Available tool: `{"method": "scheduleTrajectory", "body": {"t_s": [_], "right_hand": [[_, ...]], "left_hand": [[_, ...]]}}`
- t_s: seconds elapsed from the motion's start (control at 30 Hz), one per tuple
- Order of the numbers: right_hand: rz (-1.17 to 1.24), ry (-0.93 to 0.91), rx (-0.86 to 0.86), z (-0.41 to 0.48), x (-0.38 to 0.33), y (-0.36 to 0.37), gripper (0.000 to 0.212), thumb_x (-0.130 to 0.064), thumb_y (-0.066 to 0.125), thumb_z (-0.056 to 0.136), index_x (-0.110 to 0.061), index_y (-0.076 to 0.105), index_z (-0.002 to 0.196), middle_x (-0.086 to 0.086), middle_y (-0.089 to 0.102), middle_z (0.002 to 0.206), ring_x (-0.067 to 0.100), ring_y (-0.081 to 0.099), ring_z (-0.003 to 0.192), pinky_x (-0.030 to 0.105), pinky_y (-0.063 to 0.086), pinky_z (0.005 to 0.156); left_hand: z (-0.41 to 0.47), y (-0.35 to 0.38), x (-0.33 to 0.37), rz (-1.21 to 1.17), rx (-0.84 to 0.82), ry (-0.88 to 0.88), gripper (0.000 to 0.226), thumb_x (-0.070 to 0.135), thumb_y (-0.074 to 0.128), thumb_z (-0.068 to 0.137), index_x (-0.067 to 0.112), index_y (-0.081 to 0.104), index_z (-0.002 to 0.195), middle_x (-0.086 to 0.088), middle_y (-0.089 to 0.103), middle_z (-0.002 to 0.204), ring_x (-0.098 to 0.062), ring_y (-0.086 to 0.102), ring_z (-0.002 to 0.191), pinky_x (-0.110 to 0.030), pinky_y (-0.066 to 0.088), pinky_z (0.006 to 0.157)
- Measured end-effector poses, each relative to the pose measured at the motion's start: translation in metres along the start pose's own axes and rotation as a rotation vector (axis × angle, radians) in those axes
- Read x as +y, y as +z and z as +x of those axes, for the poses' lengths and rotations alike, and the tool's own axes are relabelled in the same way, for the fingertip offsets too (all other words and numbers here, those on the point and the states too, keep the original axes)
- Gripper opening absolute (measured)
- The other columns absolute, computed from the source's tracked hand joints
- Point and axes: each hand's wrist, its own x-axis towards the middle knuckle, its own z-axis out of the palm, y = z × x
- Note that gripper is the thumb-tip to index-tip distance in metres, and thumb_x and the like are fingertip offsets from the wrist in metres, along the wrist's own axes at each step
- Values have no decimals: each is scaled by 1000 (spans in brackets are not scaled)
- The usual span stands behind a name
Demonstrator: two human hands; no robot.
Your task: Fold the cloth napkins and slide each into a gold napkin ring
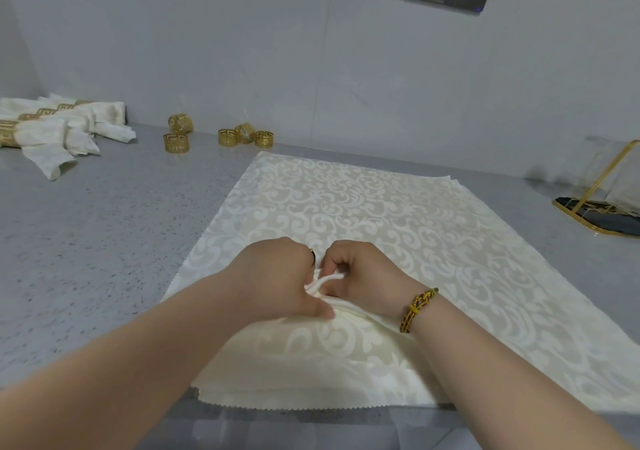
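Napkin (346, 207) spread flat on counter (104, 224), near front edge. Left hand (277, 280) and right hand (360, 276) meet at its middle; both grips closed, pinching gathered fold of cloth. Five loose rings (176, 143) sit behind, near wall (242, 51). Ringed napkins (45, 134) lie far left.

Grey speckled countertop (104, 241), running back to the wall. Dead centre lies a stack of spread napkins (363, 214), cream damask with zigzag-cut edges, its front edge right at the counter's lip. Just beyond the stack's far left corner, three gold rings (246, 136) huddle together, touching. A bit further left of them sits a pair of rings (177, 134), one behind the other. Well off to the stack's left, by the wall, there's a pile of ringed napkins (52, 131), rolled and overlapping. Off the stack's right edge stands a gold wire holder (602, 207) on a dark base.
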Motion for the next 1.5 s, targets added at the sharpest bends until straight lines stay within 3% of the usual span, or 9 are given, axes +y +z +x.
{"method": "scheduleTrajectory", "body": {"t_s": [0.17,0.37,0.47,0.6,0.8,1.03,1.2,1.33,1.5], "right_hand": [[45,7,-31,-4,4,-4,32,-12,66,81,-33,51,62,-14,55,79,12,56,89,15,40,78],[-182,-112,-26,-15,9,-6,24,-20,66,82,-16,60,105,-2,64,108,11,56,105,-4,0,100],[-300,-204,82,-8,8,-2,13,-8,55,87,-3,60,98,15,68,96,27,60,97,6,7,111],[-187,-213,220,8,0,-8,7,-4,60,84,1,62,89,7,70,100,23,60,104,3,13,105],[-95,-134,199,36,7,15,6,-8,63,83,-4,65,87,8,69,99,30,54,116,26,27,110],[26,-66,150,37,6,17,3,-5,63,82,-4,62,79,11,65,84,27,60,91,17,29,103],[57,-42,37,34,-4,9,25,-16,68,80,-32,51,69,-3,69,101,12,61,88,17,27,104],[221,43,75,36,-8,-4,8,-26,68,80,-24,66,87,-18,62,88,-1,59,87,15,42,87],[104,32,203,79,-3,-29,8,-17,59,87,-19,63,81,-19,59,82,-4,54,85,-4,35,74]], "left_hand": [[5,5,-4,-4,85,18,29,41,58,84,16,60,98,1,62,101,-17,55,95,-21,32,62],[3,15,-12,-137,186,39,26,39,58,85,16,65,94,6,62,97,-8,51,87,-11,30,62],[2,16,-13,-147,241,32,25,39,55,87,18,64,97,7,63,104,-9,54,94,-10,30,65],[9,-2,-22,-152,346,-3,24,38,56,87,21,59,104,10,59,98,-6,51,89,-6,29,62],[23,-5,-44,-213,201,-30,39,27,61,86,26,54,124,10,61,112,-7,54,107,-12,34,81],[27,12,-51,-318,218,-105,20,27,64,83,20,65,102,16,55,90,-6,51,89,-16,40,76],[22,20,-48,-137,281,-70,28,35,48,91,25,55,117,10,60,115,-11,55,106,-21,39,79],[22,18,-42,21,268,-20,29,35,37,95,26,50,120,7,60,115,-13,54,105,-23,31,72],[33,-2,-81,-54,287,-80,30,37,45,93,32,52,121,13,58,122,-8,52,112,-16,35,84]]}}
